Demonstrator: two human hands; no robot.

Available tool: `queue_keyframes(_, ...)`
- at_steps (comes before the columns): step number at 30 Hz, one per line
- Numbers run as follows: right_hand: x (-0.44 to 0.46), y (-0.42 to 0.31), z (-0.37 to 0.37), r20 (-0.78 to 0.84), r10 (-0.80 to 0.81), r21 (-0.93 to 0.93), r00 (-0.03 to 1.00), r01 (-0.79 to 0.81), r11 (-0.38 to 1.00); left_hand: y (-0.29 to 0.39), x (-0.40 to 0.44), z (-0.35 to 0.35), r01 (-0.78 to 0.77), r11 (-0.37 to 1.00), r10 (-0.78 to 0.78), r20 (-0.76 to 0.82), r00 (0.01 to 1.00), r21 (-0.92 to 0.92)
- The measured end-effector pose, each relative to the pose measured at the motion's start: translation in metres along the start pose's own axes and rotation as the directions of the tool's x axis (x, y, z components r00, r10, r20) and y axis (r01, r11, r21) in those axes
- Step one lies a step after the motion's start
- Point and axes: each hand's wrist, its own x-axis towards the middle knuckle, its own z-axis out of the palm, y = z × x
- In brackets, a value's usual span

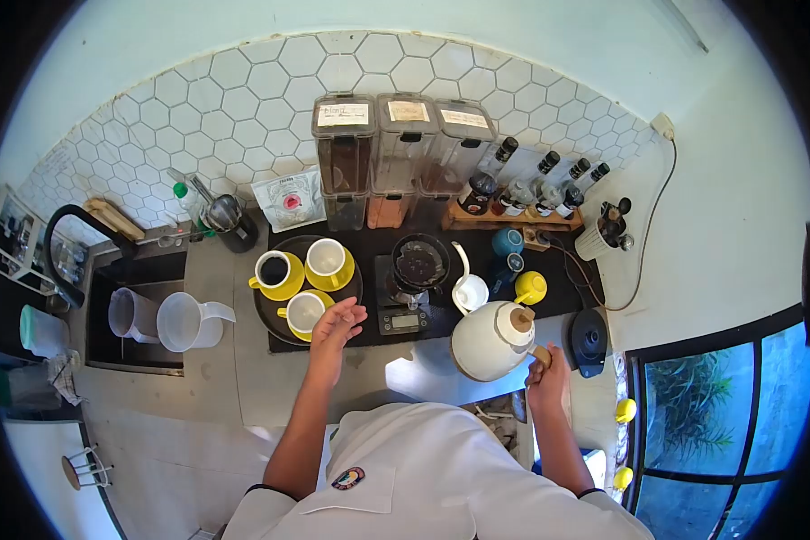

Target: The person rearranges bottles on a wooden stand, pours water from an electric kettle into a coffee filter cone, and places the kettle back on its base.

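My right hand (pixel 546 380) grips the wooden handle of a white kettle (pixel 486 342), which is held at the counter's front edge. Just beyond the kettle is a small white pot (pixel 471 293) with a long curved spout; the kettle partly covers it. I cannot tell whether water flows. My left hand (pixel 337 329) is empty, fingers stretched out, beside a dark round tray (pixel 270 317). On the tray stand yellow cups (pixel 306 313) on saucers, one with dark liquid. Between the hands, a dark dripper (pixel 420 261) sits above a digital scale (pixel 403 320).
Lidded containers (pixel 344 157) and a rack of bottles (pixel 513 216) line the back wall. A black kettle base (pixel 589 344) lies right, near a yellow cup (pixel 531 288) and a cord. Clear plastic jugs (pixel 189 322) stand by the sink (pixel 157 364) at left.
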Motion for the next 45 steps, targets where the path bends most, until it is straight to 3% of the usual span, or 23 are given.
queue_keyframes(13, -0.013, -0.004, -0.078, -0.109, -0.089, 0.182, 0.99, 0.108, 0.977, -0.023, -0.019, 0.02, 0.081, 0.997, -0.081, 0.086, 0.993, -0.002)
queue_keyframes(19, -0.02, -0.001, -0.128, -0.373, -0.031, 0.233, 0.927, 0.127, 0.964, -0.032, -0.013, 0.045, 0.085, 0.996, -0.089, 0.137, 0.987, 0.035)
queue_keyframes(20, -0.01, 0.01, -0.148, -0.391, -0.104, 0.204, 0.914, 0.196, 0.959, -0.032, -0.012, 0.049, 0.087, 0.995, -0.093, 0.147, 0.985, 0.048)
queue_keyframes(24, -0.012, 0.004, -0.178, -0.418, -0.073, 0.265, 0.905, 0.199, 0.944, -0.036, -0.009, 0.066, 0.095, 0.992, -0.106, 0.14, 0.984, 0.082)
queue_keyframes(32, 0.008, -0.005, -0.247, -0.576, -0.076, 0.256, 0.814, 0.268, 0.929, -0.065, -0.01, 0.15, 0.141, 0.984, -0.164, 0.236, 0.958, 0.113)
queue_keyframes(35, 0.013, -0.02, -0.266, -0.592, -0.039, 0.266, 0.805, 0.241, 0.934, -0.081, -0.013, 0.189, 0.157, 0.973, -0.199, 0.279, 0.939, 0.167)
queue_keyframes(38, 0.031, -0.026, -0.293, -0.584, -0.104, 0.225, 0.805, 0.284, 0.932, -0.096, -0.019, 0.218, 0.159, 0.97, -0.215, 0.344, 0.914, 0.184)
queue_keyframes(45, 0.087, -0.04, -0.333, -0.61, -0.135, 0.238, 0.781, 0.343, 0.908, -0.113, -0.034, 0.261, 0.18, 0.949, -0.256, 0.3, 0.919, 0.258)
